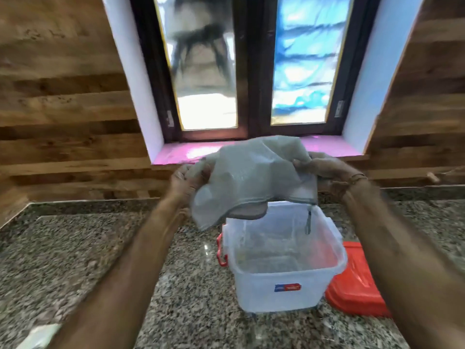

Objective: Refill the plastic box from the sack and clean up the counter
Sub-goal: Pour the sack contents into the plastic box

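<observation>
A grey-white woven sack (pixel 251 177) hangs upside down over the clear plastic box (pixel 324 280), its open mouth just above the box's far rim. My left hand (pixel 185 178) grips the sack's left side and my right hand (pixel 324 167) grips its right side. The box stands open on the granite counter and has red latches on its left side. Its bottom holds a thin layer of something dark; I cannot tell what it is.
A red lid (pixel 357 285) lies on the counter (pixel 75 248) to the right of the box. Wood-panelled walls and a window sill (pixel 176 153) stand behind the counter. A pale object (pixel 37 336) shows at the lower left corner.
</observation>
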`<act>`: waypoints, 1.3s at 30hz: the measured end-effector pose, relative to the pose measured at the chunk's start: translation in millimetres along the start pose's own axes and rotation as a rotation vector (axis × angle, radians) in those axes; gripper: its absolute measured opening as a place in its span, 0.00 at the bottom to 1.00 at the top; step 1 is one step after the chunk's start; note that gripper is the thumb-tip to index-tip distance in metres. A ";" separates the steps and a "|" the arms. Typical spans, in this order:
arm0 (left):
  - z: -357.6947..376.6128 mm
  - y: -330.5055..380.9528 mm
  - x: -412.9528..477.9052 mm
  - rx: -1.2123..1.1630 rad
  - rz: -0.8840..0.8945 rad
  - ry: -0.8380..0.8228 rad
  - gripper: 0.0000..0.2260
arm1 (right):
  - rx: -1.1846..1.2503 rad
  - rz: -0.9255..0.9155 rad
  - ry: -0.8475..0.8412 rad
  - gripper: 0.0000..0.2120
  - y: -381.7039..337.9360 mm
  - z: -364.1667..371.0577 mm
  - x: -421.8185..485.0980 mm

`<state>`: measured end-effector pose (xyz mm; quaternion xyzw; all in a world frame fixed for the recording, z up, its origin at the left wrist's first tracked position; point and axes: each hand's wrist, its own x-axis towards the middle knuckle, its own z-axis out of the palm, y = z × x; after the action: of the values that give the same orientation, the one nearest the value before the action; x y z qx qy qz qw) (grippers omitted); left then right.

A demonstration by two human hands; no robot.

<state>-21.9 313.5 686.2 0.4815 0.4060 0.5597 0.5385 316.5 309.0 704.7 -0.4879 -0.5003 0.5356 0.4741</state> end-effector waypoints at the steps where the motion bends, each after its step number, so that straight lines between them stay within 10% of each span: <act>1: 16.9 -13.8 -0.9 -0.015 0.024 0.026 0.11 | 0.037 -0.008 0.017 0.06 12.2 -14.1 -3.1; 6: 46.8 -87.9 -19.7 0.196 0.139 0.078 0.16 | 0.166 -0.047 0.098 0.11 93.4 -45.8 -15.4; 11: 32.7 -126.9 -37.3 0.567 0.153 0.029 0.22 | 0.240 0.021 0.045 0.42 127.7 -49.8 -23.4; 16: 25.0 -133.0 -49.8 0.850 0.060 -0.053 0.27 | 0.345 0.086 0.103 0.22 108.5 -36.2 -25.1; 19: 25.1 -128.7 -55.1 0.586 -0.027 -0.021 0.30 | 0.305 0.004 0.167 0.13 112.5 -30.7 -23.4; 23: 28.5 -130.8 -54.0 0.419 -0.012 0.138 0.04 | 0.277 -0.082 0.144 0.07 121.7 -33.5 -21.7; 28: 25.0 -129.2 -51.7 0.091 -0.113 0.148 0.41 | 0.362 -0.179 0.055 0.13 126.1 -34.8 -31.3; 35: 28.6 -122.1 -49.5 -0.155 -0.161 0.217 0.18 | 0.432 -0.124 0.021 0.45 130.6 -48.1 -24.5; 39: 29.4 -118.2 -57.7 -0.138 -0.107 0.224 0.20 | 0.412 -0.087 0.045 0.29 121.7 -46.3 -17.5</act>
<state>29.3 264.9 571.4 0.3555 0.4491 0.6069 0.5510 361.6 288.9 583.0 -0.3702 -0.3900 0.5947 0.5976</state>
